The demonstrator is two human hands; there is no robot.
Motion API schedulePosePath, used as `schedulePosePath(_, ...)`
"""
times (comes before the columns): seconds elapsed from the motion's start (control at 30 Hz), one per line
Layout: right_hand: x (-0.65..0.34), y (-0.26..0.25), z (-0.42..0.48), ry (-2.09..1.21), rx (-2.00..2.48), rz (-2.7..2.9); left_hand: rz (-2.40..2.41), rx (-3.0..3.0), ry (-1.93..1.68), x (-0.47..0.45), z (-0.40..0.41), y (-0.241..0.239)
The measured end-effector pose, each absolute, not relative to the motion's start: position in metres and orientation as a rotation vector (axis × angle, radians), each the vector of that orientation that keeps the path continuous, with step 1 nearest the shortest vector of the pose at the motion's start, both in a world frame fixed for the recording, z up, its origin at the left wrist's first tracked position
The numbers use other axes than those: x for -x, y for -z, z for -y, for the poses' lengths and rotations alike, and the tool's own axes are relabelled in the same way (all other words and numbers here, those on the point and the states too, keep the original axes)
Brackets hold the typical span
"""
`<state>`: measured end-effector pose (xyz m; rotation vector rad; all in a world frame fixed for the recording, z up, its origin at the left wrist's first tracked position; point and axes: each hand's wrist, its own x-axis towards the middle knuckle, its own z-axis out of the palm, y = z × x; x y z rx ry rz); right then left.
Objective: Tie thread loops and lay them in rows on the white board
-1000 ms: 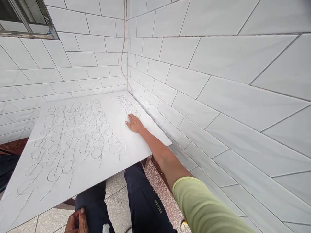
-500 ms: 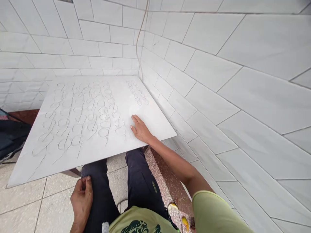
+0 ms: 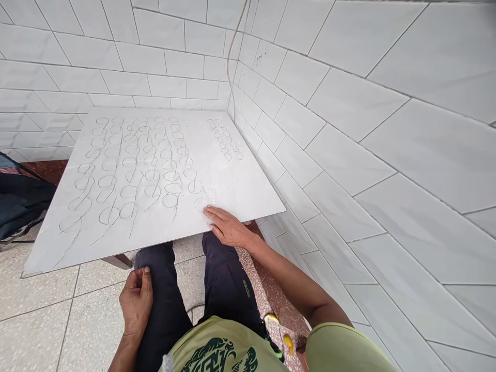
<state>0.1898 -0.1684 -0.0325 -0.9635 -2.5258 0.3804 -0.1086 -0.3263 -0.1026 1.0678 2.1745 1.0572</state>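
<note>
My right hand [image 3: 227, 226] lies palm down near the front edge of a white tabletop [image 3: 248, 186], its fingers stretched out to the left. The fingertips are by the lowest loop [image 3: 200, 203] of the rightmost long row of thin, dark, thread-like loops. Several such rows [image 3: 127, 170], each with thin tails, cover the left and middle of the top. My left hand [image 3: 137, 297] rests on my left thigh, its fingers curled in and the thumb against them. Whatever is between those fingers, if anything, is hidden.
Smaller loops [image 3: 225, 139] lie at the back right of the top. Tiled walls [image 3: 341, 129] meet behind the table, with a thin cable [image 3: 229, 62] in the corner. A dark bag [image 3: 23, 204] stands at the left. Yellow objects [image 3: 288, 343] are at the lower right.
My right hand has slid toward the table's front edge and slightly right, its fingers now pointing more to the left. My left hand stays curled on the thigh. The view has shifted a little.
</note>
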Motion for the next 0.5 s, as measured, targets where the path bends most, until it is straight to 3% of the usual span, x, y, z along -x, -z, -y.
schedulePosePath(0.33,-0.208,0.072,0.189,-0.067,0.721,2.418,-2.147,-1.08,-1.084,0.112,0.326,0.109)
schedulePosePath(0.5,-0.205,0.075,0.188,-0.135,0.674,2.211,-2.119,-1.103,-1.102,0.112,0.326,0.112)
